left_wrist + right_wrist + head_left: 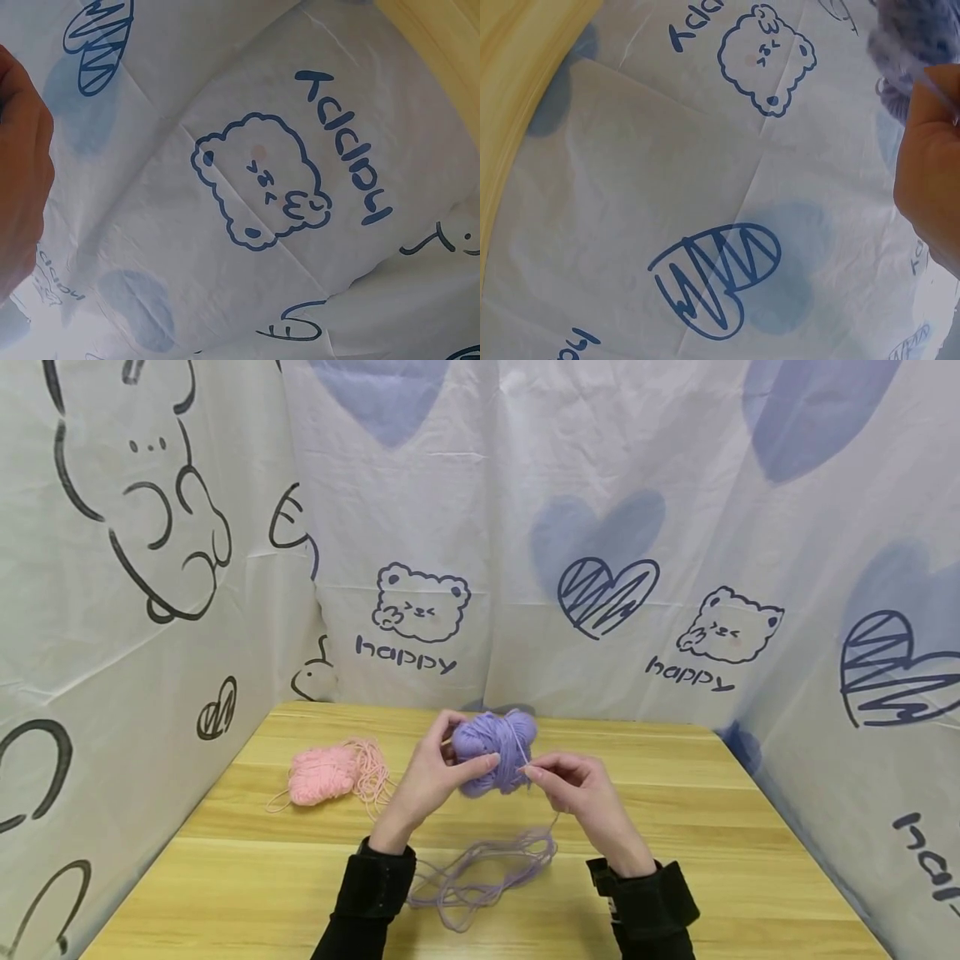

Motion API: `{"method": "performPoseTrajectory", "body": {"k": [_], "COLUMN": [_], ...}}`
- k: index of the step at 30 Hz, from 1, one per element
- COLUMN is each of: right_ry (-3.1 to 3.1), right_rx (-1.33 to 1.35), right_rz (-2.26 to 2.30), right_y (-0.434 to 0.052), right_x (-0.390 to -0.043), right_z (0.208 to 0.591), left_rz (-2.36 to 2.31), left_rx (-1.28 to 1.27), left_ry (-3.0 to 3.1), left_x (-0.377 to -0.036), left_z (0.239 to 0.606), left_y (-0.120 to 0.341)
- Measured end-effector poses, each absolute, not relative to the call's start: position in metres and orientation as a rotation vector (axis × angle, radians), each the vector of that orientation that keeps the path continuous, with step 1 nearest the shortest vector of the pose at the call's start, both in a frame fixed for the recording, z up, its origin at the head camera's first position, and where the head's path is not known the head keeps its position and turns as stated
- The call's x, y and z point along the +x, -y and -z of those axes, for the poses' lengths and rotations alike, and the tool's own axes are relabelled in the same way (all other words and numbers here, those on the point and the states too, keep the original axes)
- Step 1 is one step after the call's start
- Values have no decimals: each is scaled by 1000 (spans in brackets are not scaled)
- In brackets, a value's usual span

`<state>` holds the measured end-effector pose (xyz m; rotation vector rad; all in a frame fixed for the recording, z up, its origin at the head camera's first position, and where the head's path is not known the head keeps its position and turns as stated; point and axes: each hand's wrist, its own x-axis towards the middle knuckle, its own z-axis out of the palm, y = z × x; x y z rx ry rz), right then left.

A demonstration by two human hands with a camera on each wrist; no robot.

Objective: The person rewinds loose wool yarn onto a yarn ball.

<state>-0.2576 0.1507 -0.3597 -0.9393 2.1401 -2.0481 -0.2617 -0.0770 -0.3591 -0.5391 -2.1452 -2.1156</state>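
A purple ball of yarn (495,747) is gripped in my left hand (435,768), thumb across its front and fingers behind it. My right hand (581,789) pinches a strand of the purple yarn at the ball's right side, between thumb and forefinger. From that hand the strand runs down to loose purple loops (480,877) lying on the table below. In the right wrist view the purple ball (915,45) shows at the upper right, beside the right hand (934,165). Only the back of the left hand (22,172) appears in the left wrist view; the ball is out of sight there.
Left of the hands, a pink ball of yarn (322,774) lies on the wooden table (712,827), its loose strands (371,777) spread on its right. White printed cloth (510,543) hangs behind the table and along both sides.
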Motion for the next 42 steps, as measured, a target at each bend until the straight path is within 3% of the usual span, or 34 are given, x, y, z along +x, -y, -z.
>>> {"method": "performPoseTrajectory", "body": {"k": [10, 25, 42], "right_ry": [-2093, -2162, -2002], "right_rx": [-986, -915, -1036], "right_rz": [1980, 1905, 1912], "right_y": [-146, -142, -141], "right_x": [-261, -263, -272], "right_z": [364, 368, 378], "left_rz": [2142, 2209, 2296], "left_rx": [-462, -508, -627], "left_ry": [2001, 1904, 1870], "left_x": [-261, -260, -256], "left_z": [357, 356, 354], "left_y": [78, 81, 79]}}
